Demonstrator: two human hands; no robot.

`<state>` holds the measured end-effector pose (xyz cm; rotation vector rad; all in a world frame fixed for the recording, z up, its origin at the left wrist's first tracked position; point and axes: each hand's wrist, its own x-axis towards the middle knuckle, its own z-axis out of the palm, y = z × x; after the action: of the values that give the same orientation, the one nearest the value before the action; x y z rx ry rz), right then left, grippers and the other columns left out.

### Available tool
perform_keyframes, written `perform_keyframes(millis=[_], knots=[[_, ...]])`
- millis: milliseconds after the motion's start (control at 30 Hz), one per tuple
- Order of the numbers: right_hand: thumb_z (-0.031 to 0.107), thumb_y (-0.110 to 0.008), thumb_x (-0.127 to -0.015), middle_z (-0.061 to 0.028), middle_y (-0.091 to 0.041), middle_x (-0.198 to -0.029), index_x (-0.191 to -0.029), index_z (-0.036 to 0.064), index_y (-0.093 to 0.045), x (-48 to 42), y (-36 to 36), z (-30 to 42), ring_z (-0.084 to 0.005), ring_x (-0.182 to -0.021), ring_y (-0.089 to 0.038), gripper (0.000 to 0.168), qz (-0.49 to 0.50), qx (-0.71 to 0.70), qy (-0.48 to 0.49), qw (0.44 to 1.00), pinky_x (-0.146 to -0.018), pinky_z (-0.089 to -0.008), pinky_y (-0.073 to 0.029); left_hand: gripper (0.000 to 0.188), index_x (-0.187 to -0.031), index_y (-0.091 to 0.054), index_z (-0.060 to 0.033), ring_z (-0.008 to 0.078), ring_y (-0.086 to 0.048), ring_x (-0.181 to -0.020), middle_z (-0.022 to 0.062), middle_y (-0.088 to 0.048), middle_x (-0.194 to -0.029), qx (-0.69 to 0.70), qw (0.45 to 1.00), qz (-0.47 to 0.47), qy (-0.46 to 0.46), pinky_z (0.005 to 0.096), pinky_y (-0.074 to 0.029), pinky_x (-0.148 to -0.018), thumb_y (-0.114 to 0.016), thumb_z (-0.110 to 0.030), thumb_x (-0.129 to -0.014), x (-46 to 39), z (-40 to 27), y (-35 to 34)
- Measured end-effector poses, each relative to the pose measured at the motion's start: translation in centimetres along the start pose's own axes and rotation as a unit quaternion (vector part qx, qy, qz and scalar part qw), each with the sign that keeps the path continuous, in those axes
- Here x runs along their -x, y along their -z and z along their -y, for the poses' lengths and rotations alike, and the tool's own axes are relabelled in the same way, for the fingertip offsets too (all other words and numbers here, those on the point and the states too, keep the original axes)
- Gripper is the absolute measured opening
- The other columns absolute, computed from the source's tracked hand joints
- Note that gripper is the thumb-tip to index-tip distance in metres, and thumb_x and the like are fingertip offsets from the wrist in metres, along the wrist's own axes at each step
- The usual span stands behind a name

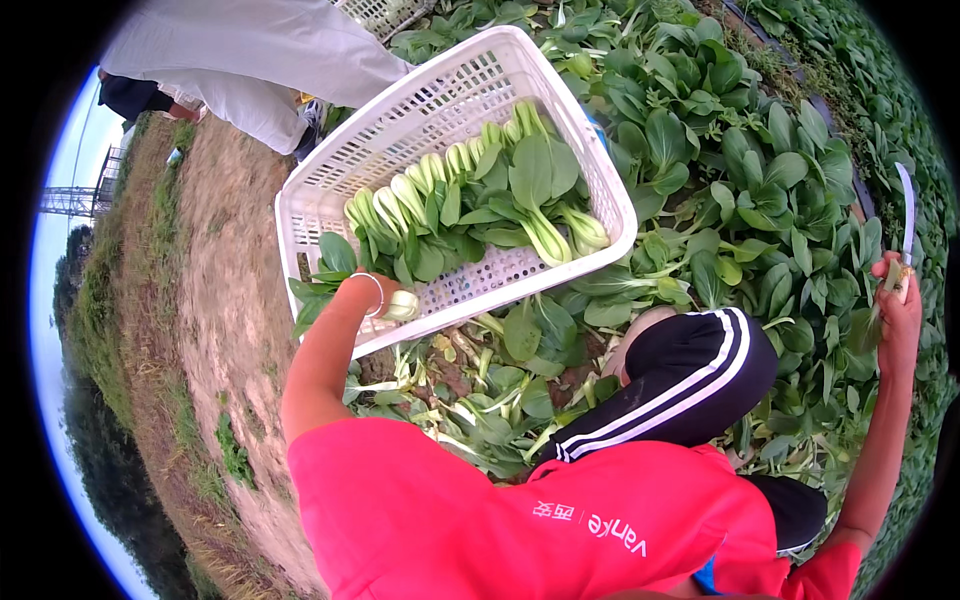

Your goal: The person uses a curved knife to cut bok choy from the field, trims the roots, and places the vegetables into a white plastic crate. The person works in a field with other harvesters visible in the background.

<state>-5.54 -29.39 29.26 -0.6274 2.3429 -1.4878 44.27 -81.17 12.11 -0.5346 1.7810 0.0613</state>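
Observation:
My left hand (369,291), with a bracelet at its wrist, reaches into the near left corner of a white plastic crate (457,319). It is closed around a bok choy (403,306), whose pale base points right and whose leaves stick out to the left; the fingers are mostly hidden. Beyond it, a row of bok choy (409,195) lies in the crate, pale bases mostly towards the far side. Far out to the right, my right hand (898,307) grips a knife (907,210) with a slender curved blade pointing up. A bit of green stalk and leaf (866,330) is also at those fingers.
Growing bok choy (765,187) covers the ground at the right. Cut leaves (487,412) litter the soil between crate and my knee (705,375). A person in light trousers (247,60) stands beyond the crate, near another crate (382,15). A dirt path (232,247) runs along the left.

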Motion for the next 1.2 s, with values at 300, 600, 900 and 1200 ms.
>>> perform_keyframes(millis=[300, 600, 900, 1200], knots=[[0.011, -0.047, -0.08, 0.0025, -0.054, -0.101, -0.125, 0.003, -0.046, -1.7, -0.3, -3.6, -0.0015, -0.065, -0.036, 0.046, 0.035, 0.046, -0.091, 0.994, -0.058, -0.0153, -0.03, 0.053, -0.13, -0.048, -0.0107, 0.0265, -0.046, -0.123, 0.0117, -0.05, -0.132, -0.15, 0.986, 0.068, -0.023, 0.0415, -0.033, -0.105, -0.052, -0.014, -0.077, -19.2, 6.8, -12.4], [0.015, -0.05, -0.08, 0.0027, -0.054, -0.098, -0.126, 0.006, -0.046, -5.6, -3.3, -2.8, -0.0031, -0.07, -0.039, 0.047, 0.084, 0.076, -0.111, 0.987, -0.065, -0.0174, -0.032, 0.034, -0.118, -0.055, -0.0123, 0.0295, -0.05, -0.114, 0.012, -0.056, -0.12, -0.135, 0.974, -0.143, -0.114, 0.0387, -0.04, -0.099, -0.048, -0.015, -0.085, -21.0, -1.3, -11.8], [0.007, -0.047, -0.085, 0.0024, -0.054, -0.109, -0.13, 0.006, -0.043, -4.4, -0.9, -0.9, -0.001, -0.071, -0.041, 0.045, 0.1, 0.152, -0.053, 0.982, -0.062, -0.0135, -0.032, 0.019, -0.094, -0.059, -0.0083, 0.026, -0.048, -0.111, 0.0079, -0.055, -0.105, -0.061, 0.921, -0.306, -0.232, 0.0374, -0.044, -0.09, -0.053, -0.008, -0.076, -11.3, -0.8, -5.8], [0.004, -0.052, -0.078, -0.0023, -0.059, -0.095, -0.114, 0.004, -0.05, 6.8, 15.8, -5.9, -0.0083, -0.07, -0.049, 0.037, -0.187, 0.316, -0.089, 0.926, -0.063, -0.0218, -0.04, 0.02, -0.091, -0.058, -0.0029, 0.0315, -0.061, -0.075, 0.016, -0.061, -0.084, 0.165, 0.943, -0.283, 0.064, 0.0422, -0.049, -0.067, -0.056, -0.019, -0.08, -7.3, -0.2, -0.6]])
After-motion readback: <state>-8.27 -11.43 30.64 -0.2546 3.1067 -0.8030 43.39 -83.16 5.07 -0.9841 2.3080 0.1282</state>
